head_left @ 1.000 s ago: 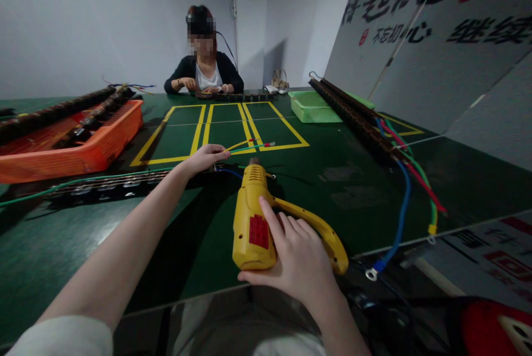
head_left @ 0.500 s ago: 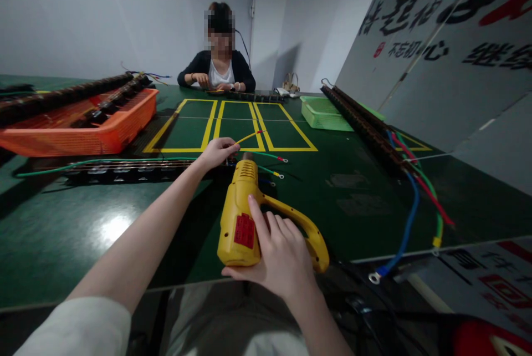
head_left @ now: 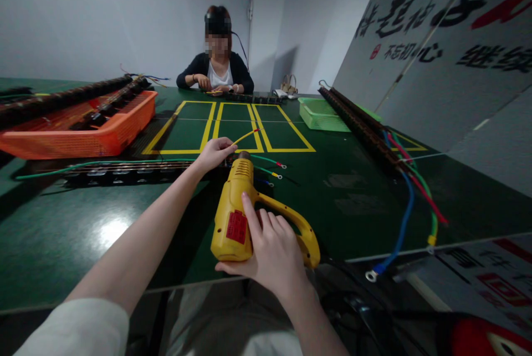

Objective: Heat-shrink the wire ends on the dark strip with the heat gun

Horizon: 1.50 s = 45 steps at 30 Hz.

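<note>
A yellow heat gun with a red label is held in my right hand, its nozzle pointing away from me. Just beyond the nozzle, my left hand pinches a yellow wire that has a red sleeve near its tip. Under my left wrist lies a long black strip assembly, with a green wire running along it. From its right end stick out wires with ring terminals: one with a red sleeve, one with a yellow sleeve and a blue one.
An orange basket holding black strips stands at the left. A green basket and a long dark strip assembly with coloured wires are at the right. Across the table, a person works with both hands.
The heat gun and my right hand have shifted slightly left. The tip of the yellow wire in my left hand is a little further left and higher.
</note>
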### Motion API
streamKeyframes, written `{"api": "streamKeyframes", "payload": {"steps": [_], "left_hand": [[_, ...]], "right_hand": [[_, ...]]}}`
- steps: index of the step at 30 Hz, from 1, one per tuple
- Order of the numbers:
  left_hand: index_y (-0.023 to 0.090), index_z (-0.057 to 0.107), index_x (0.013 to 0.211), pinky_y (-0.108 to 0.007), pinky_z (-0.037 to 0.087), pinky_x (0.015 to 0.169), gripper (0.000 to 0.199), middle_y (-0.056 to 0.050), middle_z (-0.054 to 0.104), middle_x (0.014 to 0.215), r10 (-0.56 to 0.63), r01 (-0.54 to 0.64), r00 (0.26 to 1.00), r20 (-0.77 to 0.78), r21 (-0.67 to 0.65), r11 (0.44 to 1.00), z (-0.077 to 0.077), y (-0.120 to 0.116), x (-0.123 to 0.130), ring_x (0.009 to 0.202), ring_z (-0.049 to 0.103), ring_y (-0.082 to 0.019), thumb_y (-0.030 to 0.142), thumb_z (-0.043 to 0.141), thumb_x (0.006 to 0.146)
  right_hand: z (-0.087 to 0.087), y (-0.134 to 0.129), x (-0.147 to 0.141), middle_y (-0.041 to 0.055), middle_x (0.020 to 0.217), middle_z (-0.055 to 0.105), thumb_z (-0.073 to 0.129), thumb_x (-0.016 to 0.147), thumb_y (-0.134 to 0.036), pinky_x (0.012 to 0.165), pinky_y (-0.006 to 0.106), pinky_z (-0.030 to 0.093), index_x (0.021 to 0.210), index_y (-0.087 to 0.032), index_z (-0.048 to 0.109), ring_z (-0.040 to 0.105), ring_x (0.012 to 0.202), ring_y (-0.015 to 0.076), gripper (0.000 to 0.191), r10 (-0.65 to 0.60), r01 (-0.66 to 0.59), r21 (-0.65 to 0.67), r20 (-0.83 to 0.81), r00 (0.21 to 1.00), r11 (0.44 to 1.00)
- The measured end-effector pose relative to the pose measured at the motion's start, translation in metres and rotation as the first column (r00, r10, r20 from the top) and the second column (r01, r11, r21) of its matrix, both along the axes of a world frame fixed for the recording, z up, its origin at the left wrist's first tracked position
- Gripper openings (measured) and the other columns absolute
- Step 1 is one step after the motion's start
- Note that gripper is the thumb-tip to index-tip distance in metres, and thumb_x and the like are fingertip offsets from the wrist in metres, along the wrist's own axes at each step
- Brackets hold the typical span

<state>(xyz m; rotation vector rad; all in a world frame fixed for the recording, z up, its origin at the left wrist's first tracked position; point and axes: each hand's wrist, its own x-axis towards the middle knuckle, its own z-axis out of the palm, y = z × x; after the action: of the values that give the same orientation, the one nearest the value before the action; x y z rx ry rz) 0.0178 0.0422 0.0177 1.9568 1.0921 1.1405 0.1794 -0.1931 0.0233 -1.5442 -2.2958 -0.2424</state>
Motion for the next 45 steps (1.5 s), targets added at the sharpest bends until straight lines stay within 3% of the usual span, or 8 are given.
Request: {"api": "streamKeyframes", "payload": {"steps": [11, 16, 22, 28, 37, 45], "left_hand": [[0.014, 0.06, 0.074, -0.022, 0.036, 0.054, 0.045, -0.001, 0.059, 0.064, -0.018, 0.018, 1.0, -0.02, 0.007, 1.0, 0.004, -0.007, -0.001, 0.058, 0.05, -0.011, 0.059, 0.06, 0.071], [0.014, 0.059, 0.074, -0.023, 0.039, 0.055, 0.043, -0.002, 0.061, 0.065, -0.046, 0.046, 0.999, 0.015, -0.045, 0.998, 0.005, -0.008, -0.001, 0.058, 0.053, -0.011, 0.056, 0.065, 0.069], [0.013, 0.061, 0.077, -0.024, 0.042, 0.056, 0.037, -0.003, 0.063, 0.068, -0.086, 0.09, 0.994, 0.066, -0.053, 0.995, 0.001, -0.006, -0.002, 0.06, 0.056, -0.012, 0.049, 0.068, 0.068], [0.013, 0.061, 0.076, -0.025, 0.045, 0.059, 0.034, -0.003, 0.065, 0.07, -0.082, 0.089, 0.992, 0.099, -0.073, 0.993, 0.002, -0.006, 0.001, 0.062, 0.058, -0.013, 0.044, 0.069, 0.066], [0.013, 0.061, 0.073, -0.023, 0.041, 0.053, 0.03, -0.002, 0.063, 0.065, -0.002, 0.006, 0.995, 0.096, -0.045, 0.999, -0.002, -0.003, 0.003, 0.059, 0.057, -0.013, 0.042, 0.067, 0.065], [0.013, 0.061, 0.072, -0.024, 0.042, 0.055, 0.032, -0.003, 0.065, 0.067, -0.017, 0.023, 0.995, 0.103, -0.059, 0.998, -0.001, -0.003, 0.004, 0.06, 0.058, -0.014, 0.043, 0.068, 0.063]], "right_hand": [[-0.001, 0.001, 0.0, 0.0104, 0.09, 0.06, 0.04, 0.061, -0.088, 0.073, 0.04, 0.043, 0.147, -0.008, 0.019, 0.056, 0.079, 0.0251, 0.119, 0.023, -0.023, 0.019, -0.006, 1.0, 1.0], [0.0, -0.001, 0.017, 0.0097, 0.093, 0.061, 0.049, 0.054, -0.088, 0.074, 0.038, 0.043, 0.146, -0.011, 0.021, 0.058, 0.082, 0.0252, 0.124, -0.002, 0.002, -0.014, -0.041, 0.999, 1.0], [-0.001, -0.005, 0.047, 0.0122, 0.099, 0.063, 0.05, 0.057, -0.086, 0.077, 0.04, 0.044, 0.147, -0.011, 0.017, 0.06, 0.089, 0.0273, 0.121, -0.069, 0.068, -0.022, -0.036, 0.997, 0.997], [-0.006, -0.009, 0.064, 0.0135, 0.102, 0.065, 0.052, 0.059, -0.084, 0.078, 0.038, 0.045, 0.146, -0.012, 0.02, 0.062, 0.09, 0.0275, 0.118, -0.162, 0.162, 0.066, -0.012, 0.987, 0.985], [-0.011, -0.015, 0.05, 0.0143, 0.101, 0.064, 0.046, 0.062, -0.085, 0.075, 0.04, 0.046, 0.146, -0.011, 0.019, 0.062, 0.087, 0.0286, 0.115, -0.227, 0.227, 0.125, -0.01, 0.974, 0.966], [-0.007, -0.006, 0.016, 0.0103, 0.092, 0.061, 0.059, 0.053, -0.083, 0.074, 0.041, 0.046, 0.146, -0.012, 0.018, 0.059, 0.082, 0.0272, 0.124, -0.114, 0.116, 0.035, -0.05, 0.992, 0.993]]}}
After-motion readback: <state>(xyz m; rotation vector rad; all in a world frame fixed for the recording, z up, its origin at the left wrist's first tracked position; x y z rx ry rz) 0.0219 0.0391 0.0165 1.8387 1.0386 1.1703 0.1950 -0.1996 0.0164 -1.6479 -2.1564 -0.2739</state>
